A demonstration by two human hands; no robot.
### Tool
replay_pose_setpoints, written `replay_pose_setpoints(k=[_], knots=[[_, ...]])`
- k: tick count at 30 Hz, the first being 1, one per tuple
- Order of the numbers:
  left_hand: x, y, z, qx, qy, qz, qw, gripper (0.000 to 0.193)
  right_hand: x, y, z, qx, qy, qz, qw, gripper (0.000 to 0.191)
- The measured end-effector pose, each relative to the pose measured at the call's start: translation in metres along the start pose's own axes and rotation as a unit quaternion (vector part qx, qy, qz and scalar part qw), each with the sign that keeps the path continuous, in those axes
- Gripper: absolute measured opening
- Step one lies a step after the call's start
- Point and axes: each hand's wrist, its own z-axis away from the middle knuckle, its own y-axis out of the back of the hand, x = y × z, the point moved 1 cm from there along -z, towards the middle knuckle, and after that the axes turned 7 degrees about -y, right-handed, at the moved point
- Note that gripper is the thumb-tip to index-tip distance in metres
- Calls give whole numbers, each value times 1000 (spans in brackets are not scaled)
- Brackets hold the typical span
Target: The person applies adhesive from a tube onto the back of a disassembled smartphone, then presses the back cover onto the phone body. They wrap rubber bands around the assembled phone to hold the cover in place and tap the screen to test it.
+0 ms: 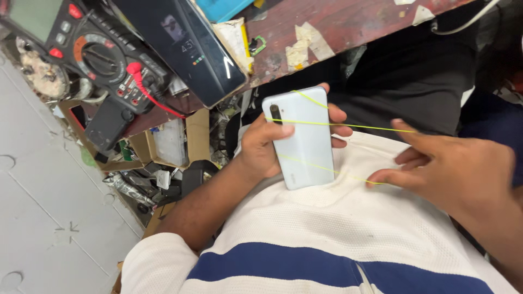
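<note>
So the white phone (302,139) is held back-side up against the person's belly, resting on the white knit shirt with the navy stripe (305,239). Its long axis runs pretty much up and down in the view, tilted just a touch, with the camera end pointing away from the body toward the workbench edge (348,24) and the bottom end sitting on the shirt. The left hand (267,147) is wrapped around it from the left side: thumb and palm on the near edge, fingertips curling over the far edge on the right, so it's a full clamp on the phone. A thin yellow-green elastic band (359,127) is looped around the phone, crossing the back in a few strands, and it stretches out to the right. The right hand (452,169) has its fingers spread fairly wide, with the band hooked on the index fingertip up top and pinched or caught near the thumb lower down; it's a bit blurry, so I can't tell exactly how it's gripped. On the bench, upper left, there's a black multimeter (92,49) with a red lead plugged in, and beside it a dark phone (180,43) lying face up with its screen lit.
</note>
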Motion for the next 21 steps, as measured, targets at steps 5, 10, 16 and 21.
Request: replay_pose_setpoints(k=[5, 10, 16, 21], knots=[[-22, 30, -4, 122, -65, -61, 989, 89, -43, -1, -17, -94, 196, -322, 922, 79], [-37, 14, -18, 216, -149, -348, 900, 75, -68, -33, -12, 27, 306, -245, 919, 76], [-16, -32, -5, 158, -144, -541, 814, 83, -90, -12, 0, 102, 325, -122, 932, 45], [0, -30, -4, 159, -180, -337, 910, 93, -62, 21, 14, 140, 201, 21, 969, 89]])
